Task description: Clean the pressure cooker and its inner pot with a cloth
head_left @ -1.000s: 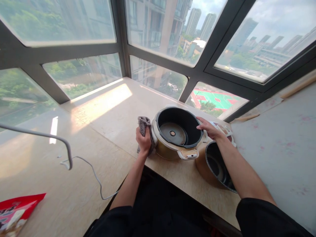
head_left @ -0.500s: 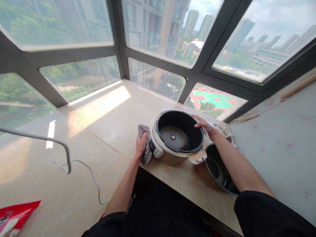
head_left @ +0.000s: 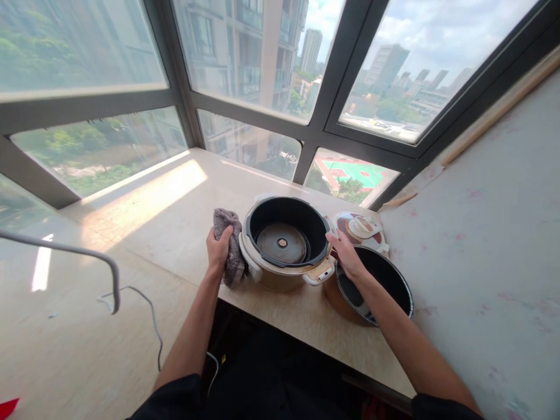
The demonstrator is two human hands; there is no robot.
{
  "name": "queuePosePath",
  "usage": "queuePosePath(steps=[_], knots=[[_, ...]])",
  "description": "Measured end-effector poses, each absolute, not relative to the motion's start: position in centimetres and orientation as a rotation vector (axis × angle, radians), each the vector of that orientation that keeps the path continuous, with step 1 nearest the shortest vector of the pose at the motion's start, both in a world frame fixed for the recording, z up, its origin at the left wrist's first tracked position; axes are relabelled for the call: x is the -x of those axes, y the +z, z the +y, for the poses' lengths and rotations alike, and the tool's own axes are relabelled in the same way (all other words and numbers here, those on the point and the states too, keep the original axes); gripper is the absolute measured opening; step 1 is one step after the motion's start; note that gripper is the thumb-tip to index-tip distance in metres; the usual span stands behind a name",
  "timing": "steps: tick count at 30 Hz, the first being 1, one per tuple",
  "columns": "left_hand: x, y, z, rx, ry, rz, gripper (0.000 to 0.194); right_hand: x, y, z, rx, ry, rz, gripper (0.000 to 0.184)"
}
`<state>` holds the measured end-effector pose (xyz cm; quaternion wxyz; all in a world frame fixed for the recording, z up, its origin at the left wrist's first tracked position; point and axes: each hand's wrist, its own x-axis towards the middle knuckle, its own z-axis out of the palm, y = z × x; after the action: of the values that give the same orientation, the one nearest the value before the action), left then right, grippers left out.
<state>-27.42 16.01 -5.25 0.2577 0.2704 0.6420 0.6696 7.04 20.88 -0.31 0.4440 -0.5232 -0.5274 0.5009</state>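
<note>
Cooker body (head_left: 280,282) | round plate (head_left: 281,245) inside | dark-lined pot (head_left: 389,277) beside

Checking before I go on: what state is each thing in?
Cooker: upright, uncovered, right hand at its side
Cloth: bunched, gripped by left hand beside the cooker
Lid: off, lying behind the pot
Pot: uncovered, beside the cooker
Cord: slack, curved; plug not visible
</note>
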Motion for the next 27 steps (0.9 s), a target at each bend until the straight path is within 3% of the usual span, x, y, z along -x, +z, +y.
queuePosePath(steps=[7,12,18,27], knots=[[27.9,0.4,26.9,-1.065,1.794,1.720,0.033,-4.0,0.6,13.3,1.136,1.275,-1.223,0.052],[27.5,1.6,31.6,-1.088,1.397,1.694,0.040,-1.9,-0.5,11.7,1.231,1.133,-1.080,0.070],[27.7,1.8,32.0,-0.983,1.071,1.479,0.037,-1.5,-0.8,11.8,1.180,1.081,-1.106,0.065],[31.0,1.3,26.8,-0.722,1.203,1.566,0.031,-1.5,0.1,15.2,1.159,1.166,-1.160,0.044]])
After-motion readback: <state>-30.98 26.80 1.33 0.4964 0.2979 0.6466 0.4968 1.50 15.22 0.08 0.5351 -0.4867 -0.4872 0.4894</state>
